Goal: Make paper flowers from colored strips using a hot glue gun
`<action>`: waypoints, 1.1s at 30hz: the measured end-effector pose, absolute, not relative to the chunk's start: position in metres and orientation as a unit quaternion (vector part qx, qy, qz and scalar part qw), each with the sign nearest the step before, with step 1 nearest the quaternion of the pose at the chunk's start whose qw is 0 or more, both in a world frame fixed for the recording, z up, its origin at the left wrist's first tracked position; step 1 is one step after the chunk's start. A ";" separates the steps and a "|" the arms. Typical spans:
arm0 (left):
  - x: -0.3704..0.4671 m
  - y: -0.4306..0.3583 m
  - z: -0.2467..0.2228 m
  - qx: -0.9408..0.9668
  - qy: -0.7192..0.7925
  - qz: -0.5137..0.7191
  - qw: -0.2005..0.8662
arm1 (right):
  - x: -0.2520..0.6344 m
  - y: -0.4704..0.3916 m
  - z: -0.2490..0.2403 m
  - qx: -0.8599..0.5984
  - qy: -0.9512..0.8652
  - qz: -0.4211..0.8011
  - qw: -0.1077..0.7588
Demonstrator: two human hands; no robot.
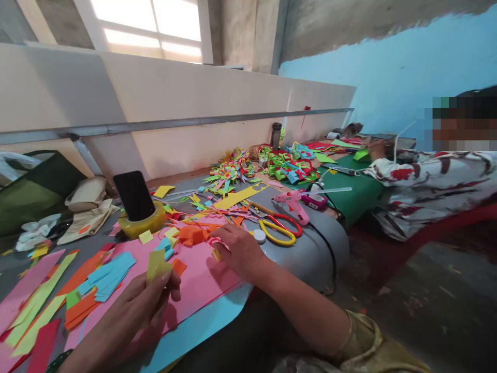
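Between the thumb and fingers of my left hand point(149, 298) is a small yellow paper piece point(156, 263), held above a pink sheet point(194, 295). My right hand point(238, 251) reaches over the same sheet, fingers bent downward beside orange paper pieces point(192, 235). A bit of yellow paper point(217, 255) shows just below its fingers; whether it is gripped is unclear. Small yellow and blue squares point(167, 248) lie between the hands. Blue strips point(111, 274) are fanned out at the left. Scissors with red and yellow handles point(277, 233) rest beyond my right hand.
A phone point(134, 197) leans upright on a tape roll point(143, 223). A pink glue gun point(293, 204) with a black cable lies at the right. Piles of coloured paper strips point(233, 168) stand farther back. A person in a patterned sleeve point(419, 173) sits at the right.
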State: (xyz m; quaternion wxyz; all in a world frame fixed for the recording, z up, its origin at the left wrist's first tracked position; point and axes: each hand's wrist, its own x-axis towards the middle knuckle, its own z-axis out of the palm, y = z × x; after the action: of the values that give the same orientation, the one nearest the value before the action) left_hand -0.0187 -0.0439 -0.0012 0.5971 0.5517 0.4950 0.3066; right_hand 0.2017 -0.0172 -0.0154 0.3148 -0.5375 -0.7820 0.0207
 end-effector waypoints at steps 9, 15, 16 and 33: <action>-0.022 -0.033 0.002 0.632 0.512 0.303 0.497 | 0.214 -0.004 0.006 -0.482 -0.776 0.098 0.395; -0.024 -0.027 0.015 0.638 0.509 0.326 0.476 | 0.207 0.007 0.021 -0.442 -0.772 0.171 0.424; -0.022 -0.026 0.019 0.637 0.506 0.334 0.475 | 0.204 0.009 0.022 -0.431 -0.776 0.189 0.419; 0.000 0.035 -0.003 0.666 0.473 0.376 0.438 | 0.237 -0.018 0.066 -0.398 -0.619 0.207 0.645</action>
State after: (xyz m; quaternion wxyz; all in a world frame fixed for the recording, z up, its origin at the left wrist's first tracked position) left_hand -0.0004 0.0349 -0.0025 0.4383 0.6655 0.4727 0.3762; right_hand 0.2372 -0.0177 0.0665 0.6446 -0.3977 -0.6193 0.2067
